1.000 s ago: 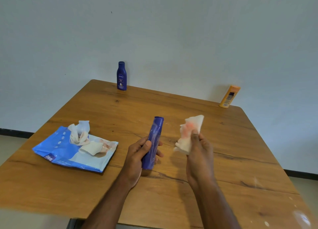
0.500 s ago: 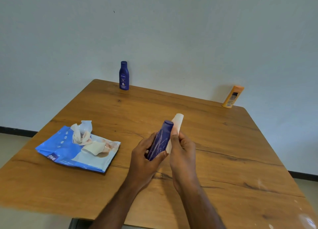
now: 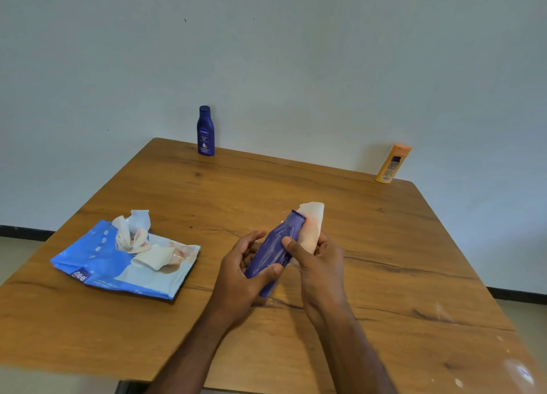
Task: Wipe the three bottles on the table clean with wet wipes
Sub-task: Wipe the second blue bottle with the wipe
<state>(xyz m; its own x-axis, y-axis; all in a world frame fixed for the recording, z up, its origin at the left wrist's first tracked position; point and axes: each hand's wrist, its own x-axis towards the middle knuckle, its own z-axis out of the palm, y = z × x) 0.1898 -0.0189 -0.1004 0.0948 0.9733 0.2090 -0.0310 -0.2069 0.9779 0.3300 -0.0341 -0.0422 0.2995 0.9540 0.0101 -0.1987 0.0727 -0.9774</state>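
The left hand point(image 3: 241, 275) grips the lower end of the purple bottle point(image 3: 273, 253), held above the near middle of the table point(image 3: 384, 245). The right hand point(image 3: 318, 263) clasps a wet wipe point(image 3: 310, 231) against the bottle's right side, thumb across the front. The bottle's long axis tilts up and to the far right, so the wiping stroke should probably run along it. A blue bottle point(image 3: 205, 130) and an orange bottle point(image 3: 392, 164) stand at the far edge.

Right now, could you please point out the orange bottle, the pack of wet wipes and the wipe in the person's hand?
orange bottle point(image 3: 393, 164): head view, on its labelled front.
pack of wet wipes point(image 3: 97, 254): head view, on its blue top face.
wipe point(image 3: 312, 231): head view, on the cloth above the right hand's fingers.
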